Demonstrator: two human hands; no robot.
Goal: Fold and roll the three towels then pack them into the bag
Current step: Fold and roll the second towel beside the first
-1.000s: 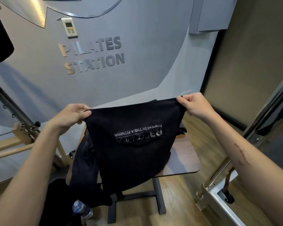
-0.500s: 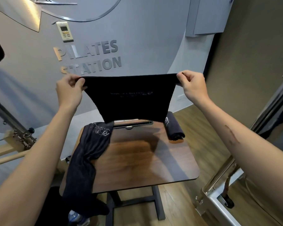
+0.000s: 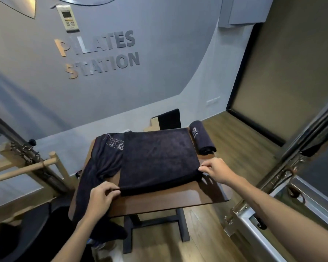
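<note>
The table [image 3: 159,200] carries all three dark towels; the folded towel [image 3: 157,159] lies flat across its middle, its left edge overlapping the loose towel [image 3: 100,163], which is rumpled and hangs off the table's left side; the rolled towel [image 3: 202,140] sits at the far right corner, just beside the folded one and apart from both hands; no bag can be made out with certainty. The step in hand looks like squaring the fold before rolling; to do it well, both near corners should be drawn taut and level so the layers stack edge on edge, the cloth smoothed flat against the wood, and the roll begun from the near edge with even pressure from both sides, tight enough not to spring open; the loose towel under the left edge may drag along, so it is better pushed clear first. The left hand [image 3: 102,195] pinches the near left corner of the folded towel between thumb and curled fingers; the right hand [image 3: 216,170] pinches the near right corner at its fingertips; the towel thus stretches between the hands and away from them.
</note>
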